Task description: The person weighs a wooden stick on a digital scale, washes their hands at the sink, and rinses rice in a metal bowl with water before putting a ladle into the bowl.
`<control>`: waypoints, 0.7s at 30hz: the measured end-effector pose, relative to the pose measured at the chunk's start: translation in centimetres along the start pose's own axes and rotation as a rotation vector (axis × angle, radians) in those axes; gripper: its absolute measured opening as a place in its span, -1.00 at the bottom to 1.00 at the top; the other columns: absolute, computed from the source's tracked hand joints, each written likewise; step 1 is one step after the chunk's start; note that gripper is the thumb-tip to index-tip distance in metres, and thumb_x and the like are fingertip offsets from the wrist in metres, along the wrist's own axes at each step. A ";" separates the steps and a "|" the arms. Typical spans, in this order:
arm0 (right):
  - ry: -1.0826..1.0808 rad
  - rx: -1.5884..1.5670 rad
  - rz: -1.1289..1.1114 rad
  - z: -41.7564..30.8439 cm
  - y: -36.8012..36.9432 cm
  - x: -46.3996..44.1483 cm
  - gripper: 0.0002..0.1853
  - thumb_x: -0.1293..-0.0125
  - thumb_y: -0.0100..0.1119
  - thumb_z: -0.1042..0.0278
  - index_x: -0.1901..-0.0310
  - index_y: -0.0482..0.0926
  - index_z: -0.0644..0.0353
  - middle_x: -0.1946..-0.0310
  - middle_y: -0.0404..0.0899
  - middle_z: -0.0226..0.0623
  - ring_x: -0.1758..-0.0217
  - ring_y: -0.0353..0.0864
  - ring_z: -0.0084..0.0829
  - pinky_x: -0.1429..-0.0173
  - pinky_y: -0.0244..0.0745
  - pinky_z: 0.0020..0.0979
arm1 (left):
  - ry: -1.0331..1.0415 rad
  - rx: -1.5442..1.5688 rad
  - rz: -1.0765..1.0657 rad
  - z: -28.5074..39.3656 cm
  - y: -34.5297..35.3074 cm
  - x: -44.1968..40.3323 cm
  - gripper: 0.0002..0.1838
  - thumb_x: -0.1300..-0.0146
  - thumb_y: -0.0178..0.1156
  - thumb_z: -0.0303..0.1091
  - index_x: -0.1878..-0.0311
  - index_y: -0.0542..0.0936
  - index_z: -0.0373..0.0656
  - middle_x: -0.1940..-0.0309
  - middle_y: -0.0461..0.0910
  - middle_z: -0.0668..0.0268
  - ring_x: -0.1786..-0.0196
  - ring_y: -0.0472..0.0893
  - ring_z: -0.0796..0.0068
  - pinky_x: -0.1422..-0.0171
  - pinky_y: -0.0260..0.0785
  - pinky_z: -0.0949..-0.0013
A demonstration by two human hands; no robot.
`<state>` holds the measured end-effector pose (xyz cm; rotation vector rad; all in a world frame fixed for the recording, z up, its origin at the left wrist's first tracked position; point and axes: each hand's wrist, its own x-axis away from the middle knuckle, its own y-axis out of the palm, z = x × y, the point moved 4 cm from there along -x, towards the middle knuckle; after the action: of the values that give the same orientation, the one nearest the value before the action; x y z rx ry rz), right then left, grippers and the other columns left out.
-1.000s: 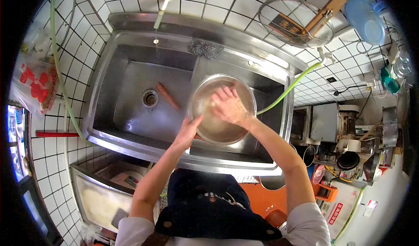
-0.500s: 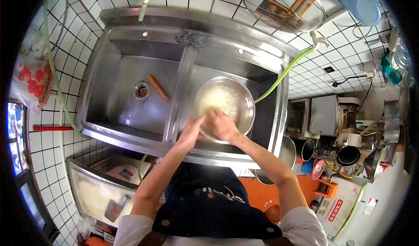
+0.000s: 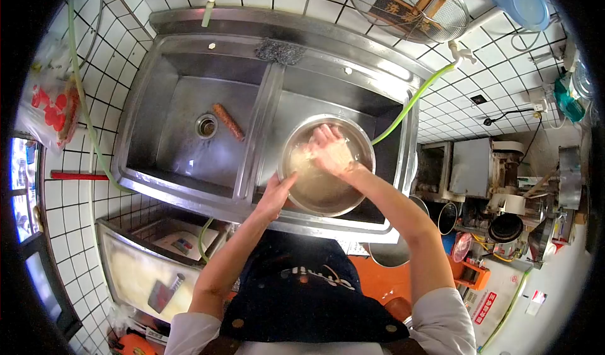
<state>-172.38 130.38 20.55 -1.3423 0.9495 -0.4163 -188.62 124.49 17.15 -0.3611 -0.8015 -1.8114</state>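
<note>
A round stainless steel bowl (image 3: 369, 173) sits in the right sink basin with cloudy, whitish water (image 3: 315, 188) in it. Pale material, perhaps rice, shows in the water, but single grains are too blurred to make out. My left hand (image 3: 276, 195) grips the bowl's near-left rim, thumb over the edge. Inside the bowl, toward its far side, my right hand (image 3: 331, 150) is at the water with its fingers stretched out. A green hose (image 3: 409, 107) runs from the wall tap to the bowl's right side, where its end is hidden.
In the left basin a brown stick-like piece (image 3: 228, 122) lies beside the drain (image 3: 206, 126). Dark steel wool (image 3: 280, 51) rests on the sink's back ledge. Wire strainers (image 3: 378, 14) hang above. An open bin (image 3: 126, 263) with white contents and a scoop (image 3: 165, 295) stands below left.
My right hand has moved from the bowl's near side to its far side, and its fingers have spread. My left hand has shifted slightly down along the rim. The bowl sits slightly further right.
</note>
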 end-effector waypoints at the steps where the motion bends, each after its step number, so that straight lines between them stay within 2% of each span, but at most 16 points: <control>1: -0.006 0.019 -0.033 0.6 0.1 0.2 -0.77 -0.15 0.09 0.20 0.25 0.52 0.16 0.29 0.53 -0.05 0.45 0.62 -0.05 0.41 0.50 -0.11 | -0.015 0.016 0.006 0.0 -0.1 0.0 -0.48 -0.32 0.05 -0.15 -0.25 0.27 -0.22 0.02 0.49 0.12 0.12 0.56 0.36 0.46 0.52 0.36; 2: -0.014 0.038 -0.066 0.9 0.1 0.3 -0.77 -0.13 0.10 0.22 0.21 0.50 0.13 0.29 0.51 -0.07 0.47 0.61 -0.04 0.42 0.50 -0.09 | -0.030 0.033 0.011 0.1 -0.2 0.0 -0.48 -0.31 0.05 -0.14 -0.24 0.28 -0.23 0.02 0.49 0.12 0.12 0.57 0.36 0.45 0.53 0.35; 5: 0.403 -0.006 -0.441 1.0 0.8 2.5 -0.69 -0.22 0.04 0.16 0.08 0.45 0.14 0.27 0.52 -0.03 0.38 0.63 -0.07 0.40 0.53 -0.12 | -0.028 0.072 0.034 0.4 -0.1 -0.1 -0.48 -0.31 0.05 -0.12 -0.22 0.28 -0.23 0.04 0.50 0.14 0.15 0.59 0.34 0.44 0.56 0.33; 6: 0.424 -0.032 -0.515 0.6 0.5 3.0 -0.61 -0.28 0.00 0.07 0.00 0.39 0.18 0.24 0.51 0.01 0.34 0.64 -0.05 0.38 0.56 -0.13 | -0.020 0.082 0.043 0.5 0.0 -0.1 -0.48 -0.30 0.05 -0.12 -0.21 0.28 -0.24 0.05 0.50 0.14 0.15 0.60 0.33 0.43 0.56 0.33; 9: 0.472 -0.177 -0.457 -1.8 0.5 4.1 -0.57 -0.30 -0.04 0.05 -0.04 0.37 0.21 0.22 0.52 0.02 0.33 0.63 -0.02 0.36 0.56 -0.10 | -0.032 0.073 0.030 -0.1 0.2 -0.7 -0.46 -0.30 0.05 -0.12 -0.23 0.25 -0.24 0.03 0.48 0.12 0.16 0.61 0.28 0.41 0.59 0.31; 10: 0.514 -0.238 -0.450 -2.8 0.0 3.8 -0.57 -0.24 0.05 0.13 -0.06 0.35 0.21 0.17 0.48 0.09 0.31 0.61 0.06 0.28 0.55 -0.05 | -0.045 0.073 0.030 -0.2 0.4 -0.7 -0.45 -0.30 0.06 -0.12 -0.24 0.23 -0.24 0.02 0.47 0.11 0.15 0.61 0.27 0.40 0.60 0.30; 13: 0.587 -0.344 -0.342 -5.3 -0.1 3.7 -0.53 -0.15 0.15 0.27 -0.08 0.33 0.22 0.12 0.44 0.16 0.30 0.58 0.13 0.22 0.55 -0.04 | -0.071 0.098 0.023 -0.3 1.0 -0.3 -0.41 -0.30 0.06 -0.11 -0.26 0.19 -0.25 -0.03 0.44 0.08 0.14 0.61 0.23 0.39 0.61 0.29; 14: 0.679 -0.481 -0.391 -5.6 1.1 4.2 -0.48 -0.08 0.16 0.40 -0.13 0.34 0.16 -0.15 0.26 0.15 0.19 0.55 0.16 0.12 0.51 -0.07 | -0.069 0.124 0.017 -1.0 0.8 -0.6 -0.41 -0.30 0.07 -0.12 -0.27 0.18 -0.25 -0.04 0.43 0.07 0.15 0.61 0.23 0.39 0.61 0.29; 15: 0.634 -0.521 -0.300 -5.8 1.8 4.3 -0.50 -0.07 0.16 0.42 -0.11 0.36 0.18 -0.10 0.30 0.16 0.21 0.55 0.16 0.15 0.51 -0.07 | -0.067 0.149 0.011 -1.2 0.7 -0.6 -0.40 -0.30 0.07 -0.12 -0.27 0.17 -0.25 -0.06 0.42 0.06 0.15 0.61 0.22 0.38 0.61 0.29; 17: 0.541 -0.596 -0.114 -5.9 2.4 4.2 -0.53 -0.05 0.16 0.47 -0.07 0.41 0.21 0.00 0.40 0.17 0.26 0.55 0.18 0.20 0.52 -0.06 | -0.058 0.163 0.027 -1.2 0.6 -0.5 -0.45 -0.30 0.08 -0.12 -0.22 0.21 -0.21 0.05 0.49 0.10 0.22 0.63 0.27 0.44 0.59 0.27; 20: 0.611 -0.692 -0.332 -5.0 3.3 4.2 -0.72 -0.15 0.11 0.37 0.10 0.52 0.25 0.22 0.53 0.15 0.25 0.55 0.14 0.18 0.51 -0.06 | -0.042 0.149 0.041 -1.0 0.2 -0.4 -0.48 -0.30 0.09 -0.12 -0.20 0.24 -0.20 0.11 0.52 0.11 0.26 0.64 0.28 0.47 0.59 0.24; 21: 0.661 -0.660 -0.287 -4.6 2.8 4.0 -0.77 -0.20 0.06 0.32 0.17 0.54 0.26 0.30 0.54 0.12 0.27 0.56 0.12 0.19 0.50 -0.06 | -0.037 0.139 0.042 -0.9 0.2 -0.4 -0.48 -0.30 0.09 -0.12 -0.20 0.24 -0.20 0.11 0.52 0.10 0.27 0.64 0.27 0.47 0.59 0.24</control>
<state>-174.35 125.10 16.78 -2.0092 1.5278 -0.8470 -188.20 124.10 16.30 -0.3189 -0.9335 -1.7030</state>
